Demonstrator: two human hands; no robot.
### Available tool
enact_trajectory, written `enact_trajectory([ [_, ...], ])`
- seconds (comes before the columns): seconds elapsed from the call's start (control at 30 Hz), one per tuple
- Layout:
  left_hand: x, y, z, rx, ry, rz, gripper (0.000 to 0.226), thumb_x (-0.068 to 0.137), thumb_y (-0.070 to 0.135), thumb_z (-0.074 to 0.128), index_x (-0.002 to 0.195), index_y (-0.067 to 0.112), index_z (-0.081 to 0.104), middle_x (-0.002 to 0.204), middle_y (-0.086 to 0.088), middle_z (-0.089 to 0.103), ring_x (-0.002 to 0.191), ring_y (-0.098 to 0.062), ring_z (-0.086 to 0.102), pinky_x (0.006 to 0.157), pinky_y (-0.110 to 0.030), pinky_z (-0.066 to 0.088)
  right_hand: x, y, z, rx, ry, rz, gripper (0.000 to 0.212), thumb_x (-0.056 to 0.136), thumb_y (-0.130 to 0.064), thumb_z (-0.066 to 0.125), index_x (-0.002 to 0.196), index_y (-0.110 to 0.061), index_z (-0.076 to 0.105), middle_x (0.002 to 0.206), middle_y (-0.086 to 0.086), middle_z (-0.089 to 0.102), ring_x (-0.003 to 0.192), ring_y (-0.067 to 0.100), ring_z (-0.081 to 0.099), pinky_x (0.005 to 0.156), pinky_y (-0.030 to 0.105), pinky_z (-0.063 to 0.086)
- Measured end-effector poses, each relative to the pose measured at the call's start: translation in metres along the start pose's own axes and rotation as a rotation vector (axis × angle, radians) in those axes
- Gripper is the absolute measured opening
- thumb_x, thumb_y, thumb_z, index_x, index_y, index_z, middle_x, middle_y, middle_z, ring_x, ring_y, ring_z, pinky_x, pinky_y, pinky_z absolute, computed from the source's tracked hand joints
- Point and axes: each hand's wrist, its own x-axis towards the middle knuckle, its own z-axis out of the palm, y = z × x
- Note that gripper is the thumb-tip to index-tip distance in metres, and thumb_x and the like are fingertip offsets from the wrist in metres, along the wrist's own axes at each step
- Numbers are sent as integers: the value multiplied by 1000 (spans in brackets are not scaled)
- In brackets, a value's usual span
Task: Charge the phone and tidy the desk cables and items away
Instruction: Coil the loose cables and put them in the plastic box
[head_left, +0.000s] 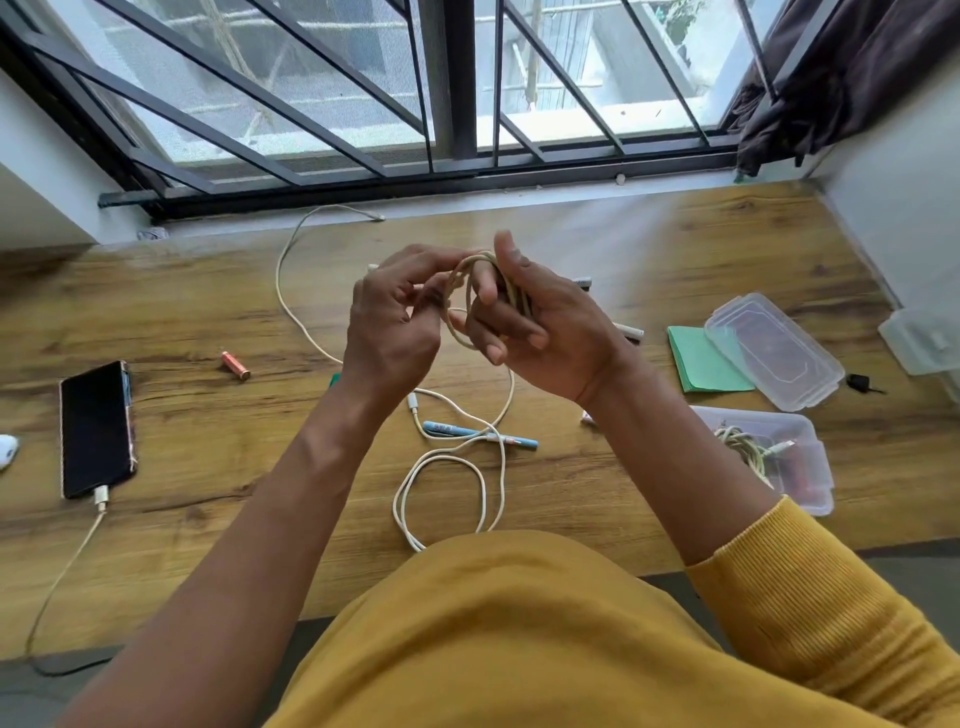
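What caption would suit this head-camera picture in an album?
Both hands, left and right, wind a cream cable into a coil above the wooden desk while the phone charges.

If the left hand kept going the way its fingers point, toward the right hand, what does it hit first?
Most likely the coiled cable wound around the right hand. The left hand points its curled fingers right at those loops and seems to pinch them already, so the cable comes before the right hand's fingers, though depth is hard to judge.

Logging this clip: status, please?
Both hands winding cream cable into coil. Phone plugged in. White cable, blue pen loose on desk.
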Motion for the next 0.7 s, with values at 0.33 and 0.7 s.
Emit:
enact_trajectory([
  [0.33, -4, 22, 3, -645, -289, -437, 54, 104, 35, 31, 140, 4, 56, 104, -37, 59, 84, -37, 57, 74, -32, 52, 0, -1, 2, -309, 167, -39, 58, 117, -35, 24, 90, -4, 66, 46, 3, 39, 57, 29, 61, 69, 40, 46],
  [0.7, -1, 33, -1, -813, -299, -815, 46, 106, 56, 45, 111, 17, 68, 73, -18, 44, 57, -35, 65, 58, -45, 59, 7, 10, 18, -550, 147, 145, 67, 114, -43, 28, 85, 6, 63, 46, 8, 38, 43, 28, 48, 59, 37, 46],
])
